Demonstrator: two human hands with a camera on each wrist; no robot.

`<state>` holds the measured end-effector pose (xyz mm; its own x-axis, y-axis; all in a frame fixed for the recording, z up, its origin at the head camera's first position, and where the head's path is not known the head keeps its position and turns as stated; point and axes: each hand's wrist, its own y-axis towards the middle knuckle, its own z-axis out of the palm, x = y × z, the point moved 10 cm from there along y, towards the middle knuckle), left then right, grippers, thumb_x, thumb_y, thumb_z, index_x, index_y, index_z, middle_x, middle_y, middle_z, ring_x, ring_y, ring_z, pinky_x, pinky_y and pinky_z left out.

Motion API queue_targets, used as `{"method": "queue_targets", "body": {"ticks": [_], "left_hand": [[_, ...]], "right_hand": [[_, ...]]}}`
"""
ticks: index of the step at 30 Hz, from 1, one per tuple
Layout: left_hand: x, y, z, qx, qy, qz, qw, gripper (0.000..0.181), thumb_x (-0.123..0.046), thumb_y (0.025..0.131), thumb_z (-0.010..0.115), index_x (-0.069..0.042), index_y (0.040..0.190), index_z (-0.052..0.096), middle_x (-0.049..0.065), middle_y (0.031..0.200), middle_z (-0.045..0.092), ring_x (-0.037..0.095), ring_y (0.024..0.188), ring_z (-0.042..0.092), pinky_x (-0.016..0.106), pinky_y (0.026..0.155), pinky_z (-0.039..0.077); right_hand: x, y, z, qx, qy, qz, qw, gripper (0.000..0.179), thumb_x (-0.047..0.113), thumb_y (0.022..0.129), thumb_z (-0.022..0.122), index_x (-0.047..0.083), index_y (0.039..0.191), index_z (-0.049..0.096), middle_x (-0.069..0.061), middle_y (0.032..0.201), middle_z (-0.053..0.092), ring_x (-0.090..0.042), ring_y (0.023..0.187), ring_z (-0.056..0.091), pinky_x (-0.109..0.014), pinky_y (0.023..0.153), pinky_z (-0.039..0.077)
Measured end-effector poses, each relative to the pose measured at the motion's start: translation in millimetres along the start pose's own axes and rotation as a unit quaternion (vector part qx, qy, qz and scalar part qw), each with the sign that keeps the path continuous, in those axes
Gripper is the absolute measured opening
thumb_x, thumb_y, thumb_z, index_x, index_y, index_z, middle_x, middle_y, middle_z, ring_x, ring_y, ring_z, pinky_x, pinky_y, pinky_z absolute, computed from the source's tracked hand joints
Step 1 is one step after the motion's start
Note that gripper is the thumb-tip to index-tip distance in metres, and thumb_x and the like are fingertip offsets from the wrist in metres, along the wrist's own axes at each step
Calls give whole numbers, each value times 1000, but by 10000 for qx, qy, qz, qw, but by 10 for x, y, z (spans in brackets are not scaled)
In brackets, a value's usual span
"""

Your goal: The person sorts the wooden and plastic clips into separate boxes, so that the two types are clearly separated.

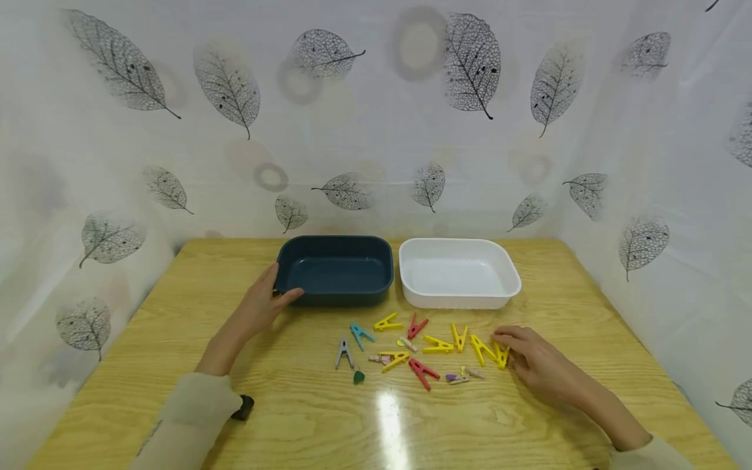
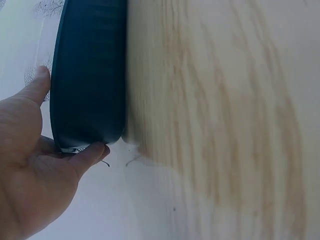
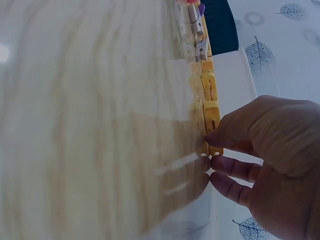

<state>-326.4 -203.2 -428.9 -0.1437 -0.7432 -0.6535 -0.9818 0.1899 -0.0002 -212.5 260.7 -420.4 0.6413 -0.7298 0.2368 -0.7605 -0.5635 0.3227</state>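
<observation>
My left hand (image 1: 258,303) holds the left end of a dark blue tub (image 1: 335,299), its thumb along the front wall and the other fingers at the side. In the left wrist view, thumb and fingers meet the tub's end wall (image 2: 90,80). At the right of a loose group of pegs, my right hand (image 1: 543,365) pinches a yellow clothespin (image 1: 501,356) that lies on the table. The right wrist view shows the thumb against this clothespin (image 3: 212,122). Just left of it is another yellow clothespin (image 1: 482,349).
A white tub (image 1: 458,301) stands right beside the blue one. In front lie several yellow clothespins, red clothespins (image 1: 423,373), a blue clothespin (image 1: 361,335), a grey clothespin (image 1: 344,352) and small wooden pegs (image 1: 458,378). A leaf-print curtain (image 1: 376,143) surrounds the wooden table (image 1: 294,418).
</observation>
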Motion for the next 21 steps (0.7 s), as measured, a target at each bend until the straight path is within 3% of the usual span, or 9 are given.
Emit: {"method": "queue_targets", "body": {"ticks": [9, 21], "left_hand": [[-22, -15, 2, -54, -31, -73, 10000, 99, -51, 105, 57, 12, 160, 3, 36, 166, 7, 53, 152, 10, 65, 121, 16], [21, -13, 15, -44, -195, -321, 9993, 102, -54, 103, 59, 8, 162, 3, 34, 166, 8, 53, 151, 12, 67, 120, 19]], "right_hand": [[13, 26, 25, 60, 9, -59, 10000, 43, -12, 84, 73, -1, 125, 72, -13, 128, 68, -30, 114, 65, -46, 89, 57], [-35, 54, -4, 225, -105, 378, 9990, 44, -13, 85, 71, 0, 127, 72, -14, 129, 70, -36, 116, 66, -54, 94, 55]]}}
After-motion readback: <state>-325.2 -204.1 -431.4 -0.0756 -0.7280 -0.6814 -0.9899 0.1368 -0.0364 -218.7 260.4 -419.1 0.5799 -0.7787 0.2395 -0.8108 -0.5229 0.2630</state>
